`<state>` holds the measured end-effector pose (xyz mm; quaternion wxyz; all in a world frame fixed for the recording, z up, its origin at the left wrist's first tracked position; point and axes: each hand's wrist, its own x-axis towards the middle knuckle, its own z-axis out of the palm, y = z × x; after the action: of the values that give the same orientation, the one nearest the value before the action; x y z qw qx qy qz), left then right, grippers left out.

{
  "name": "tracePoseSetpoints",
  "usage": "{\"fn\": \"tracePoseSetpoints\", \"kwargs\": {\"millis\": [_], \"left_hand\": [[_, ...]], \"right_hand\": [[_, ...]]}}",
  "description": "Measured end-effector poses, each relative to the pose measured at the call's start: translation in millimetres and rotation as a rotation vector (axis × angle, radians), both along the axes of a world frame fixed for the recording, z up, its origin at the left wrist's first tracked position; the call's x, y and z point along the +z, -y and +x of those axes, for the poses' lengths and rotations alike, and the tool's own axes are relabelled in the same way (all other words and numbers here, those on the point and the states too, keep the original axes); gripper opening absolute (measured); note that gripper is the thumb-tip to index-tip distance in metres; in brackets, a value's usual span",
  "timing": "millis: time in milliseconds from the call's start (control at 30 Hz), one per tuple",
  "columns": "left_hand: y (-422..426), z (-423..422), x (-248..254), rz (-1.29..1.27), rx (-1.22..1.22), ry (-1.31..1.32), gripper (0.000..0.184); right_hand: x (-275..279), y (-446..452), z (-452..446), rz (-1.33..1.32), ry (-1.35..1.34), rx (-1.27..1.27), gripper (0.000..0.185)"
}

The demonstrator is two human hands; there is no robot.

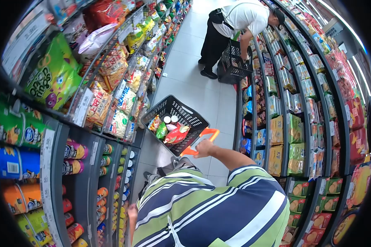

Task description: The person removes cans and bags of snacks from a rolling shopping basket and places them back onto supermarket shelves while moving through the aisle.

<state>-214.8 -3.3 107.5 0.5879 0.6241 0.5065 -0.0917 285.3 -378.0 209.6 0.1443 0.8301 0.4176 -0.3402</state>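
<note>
My right hand (203,147) is closed around the orange handle of a black shopping basket (196,117), which sits tilted in front of my legs. Inside the basket lie a red snack bag (177,134), a green bag (161,131), a small orange packet (154,122) and two containers with white lids (170,119). Down at my left side hangs my left hand (132,212), close to the shelf of canister snacks (123,185). Its fingers are too small and partly hidden to make out.
Ahead in the aisle a person in a white shirt (243,18) bends toward the right shelves with another black basket (231,66). Snack bags (55,70) and chip canisters (22,160) fill the left shelves. Boxed and packaged goods (296,140) line the right. Grey tiled floor (185,74) runs between.
</note>
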Motion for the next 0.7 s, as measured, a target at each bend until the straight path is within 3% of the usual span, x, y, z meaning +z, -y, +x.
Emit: {"fn": "tracePoseSetpoints", "kwargs": {"millis": [100,267,433,567,700], "left_hand": [[27,-51,-24,-0.023,-0.078,-0.139,0.016],[56,-66,-37,-0.044,-0.013,-0.2,0.014],[58,-39,-57,-0.035,0.223,0.012,0.013],[67,-5,-66,-0.039,0.359,0.262,0.012],[94,11,-56,-0.014,0.369,0.244,0.011]], "right_hand": [[-25,-10,-9,0.089,0.031,-0.055,0.061],[-13,-44,-15,0.083,-0.015,-0.225,0.058],[-30,-92,-16,0.173,-0.02,-0.379,0.06],[-2,-128,0,0.225,-0.063,-0.474,0.057],[-9,-151,24,0.309,-0.072,-0.496,0.059]]}}
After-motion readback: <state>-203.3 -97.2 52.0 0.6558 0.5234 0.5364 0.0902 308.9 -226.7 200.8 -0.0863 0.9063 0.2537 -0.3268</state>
